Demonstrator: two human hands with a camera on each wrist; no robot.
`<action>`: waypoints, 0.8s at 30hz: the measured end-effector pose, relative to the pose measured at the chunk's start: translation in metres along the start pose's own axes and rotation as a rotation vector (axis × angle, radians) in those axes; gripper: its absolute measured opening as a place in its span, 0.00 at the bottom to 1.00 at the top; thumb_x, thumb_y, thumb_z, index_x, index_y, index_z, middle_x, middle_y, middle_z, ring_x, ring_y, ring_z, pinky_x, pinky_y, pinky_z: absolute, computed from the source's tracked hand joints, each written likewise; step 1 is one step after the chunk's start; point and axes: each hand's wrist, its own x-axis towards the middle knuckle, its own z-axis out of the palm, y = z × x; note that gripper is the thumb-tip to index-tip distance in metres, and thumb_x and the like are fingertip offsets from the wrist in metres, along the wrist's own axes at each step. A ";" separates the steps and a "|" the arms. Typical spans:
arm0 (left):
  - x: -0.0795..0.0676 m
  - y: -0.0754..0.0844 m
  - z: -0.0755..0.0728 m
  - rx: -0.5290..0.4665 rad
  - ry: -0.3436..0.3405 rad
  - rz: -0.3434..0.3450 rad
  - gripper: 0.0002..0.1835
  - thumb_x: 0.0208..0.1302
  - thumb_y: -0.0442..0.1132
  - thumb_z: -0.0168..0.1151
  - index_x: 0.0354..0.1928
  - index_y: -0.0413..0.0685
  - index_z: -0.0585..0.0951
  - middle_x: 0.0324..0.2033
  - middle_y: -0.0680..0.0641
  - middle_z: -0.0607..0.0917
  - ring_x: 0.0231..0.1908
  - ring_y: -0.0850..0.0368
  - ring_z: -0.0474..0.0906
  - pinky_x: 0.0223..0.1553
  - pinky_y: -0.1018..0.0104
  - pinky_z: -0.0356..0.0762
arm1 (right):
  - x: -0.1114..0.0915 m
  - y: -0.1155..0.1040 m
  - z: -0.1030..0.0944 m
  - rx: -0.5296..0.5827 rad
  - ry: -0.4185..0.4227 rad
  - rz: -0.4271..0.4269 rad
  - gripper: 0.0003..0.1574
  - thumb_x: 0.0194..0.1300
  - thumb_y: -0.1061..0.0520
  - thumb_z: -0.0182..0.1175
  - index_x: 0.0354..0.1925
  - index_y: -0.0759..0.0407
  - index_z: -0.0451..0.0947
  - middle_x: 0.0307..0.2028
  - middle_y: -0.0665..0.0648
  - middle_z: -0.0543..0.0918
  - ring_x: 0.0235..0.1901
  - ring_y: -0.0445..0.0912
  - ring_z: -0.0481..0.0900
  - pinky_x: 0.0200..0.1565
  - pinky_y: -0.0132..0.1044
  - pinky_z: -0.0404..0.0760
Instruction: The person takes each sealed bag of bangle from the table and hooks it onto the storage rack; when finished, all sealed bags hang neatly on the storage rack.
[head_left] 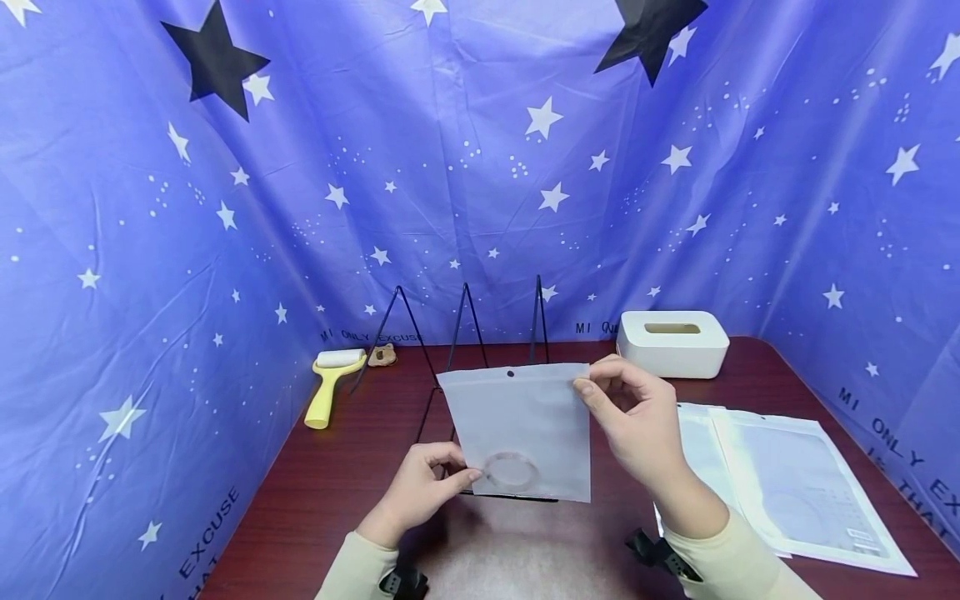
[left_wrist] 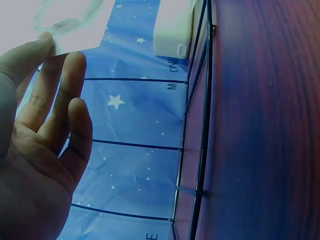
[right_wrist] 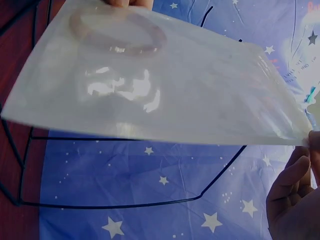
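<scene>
- Your left hand (head_left: 423, 487) pinches the bag (head_left: 517, 425) low on its left edge, thumb and forefinger clamped on it; the left wrist view shows the remaining fingers slightly bent and partly spread.
- Your right hand (head_left: 636, 408) has the bag's upper right corner, thumb and fingers clamped there.
- You hold the bag raised in front of the rack (left_wrist: 204, 125), its top edge nearly level in the head view and its face hiding part of the black wires. You cannot tell whether its lower edge touches the rack.
- The bag is whitish and translucent, with a small dark hole at the middle of the top edge; a brownish ring (head_left: 512, 455) shows through near the bottom.
- The rack stands on the table (head_left: 285, 500), its pointed wire tops rising behind the bag.
- To your right, more bags (head_left: 810, 492) lie overlapping on the table, partly behind your right forearm.
- The white box (head_left: 675, 358), with a slot in its top, sits at the back, just beyond your right hand.
- At the back left lies a yellow-handled roller (head_left: 330, 383), beside a small brown thing (head_left: 382, 356).
- A blue starry curtain (head_left: 465, 167) surrounds the table.
</scene>
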 end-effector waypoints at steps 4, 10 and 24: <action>-0.001 0.001 -0.001 0.002 -0.013 0.020 0.07 0.68 0.36 0.73 0.32 0.56 0.86 0.25 0.54 0.83 0.24 0.65 0.75 0.22 0.60 0.75 | 0.000 0.001 -0.001 0.057 -0.025 -0.080 0.12 0.60 0.80 0.66 0.38 0.69 0.83 0.30 0.56 0.79 0.26 0.43 0.74 0.25 0.32 0.71; -0.002 0.006 -0.004 0.010 0.006 0.073 0.09 0.66 0.35 0.74 0.29 0.56 0.86 0.23 0.53 0.83 0.23 0.63 0.73 0.21 0.64 0.73 | -0.001 -0.001 0.000 0.108 -0.056 -0.161 0.12 0.59 0.81 0.65 0.37 0.70 0.83 0.31 0.58 0.80 0.25 0.43 0.74 0.24 0.33 0.70; -0.013 0.009 -0.015 0.010 0.052 0.099 0.09 0.64 0.29 0.74 0.33 0.53 0.88 0.27 0.50 0.87 0.27 0.66 0.78 0.22 0.64 0.78 | -0.005 0.002 0.005 0.156 -0.145 -0.173 0.15 0.57 0.82 0.64 0.37 0.67 0.82 0.34 0.59 0.79 0.30 0.44 0.76 0.28 0.33 0.74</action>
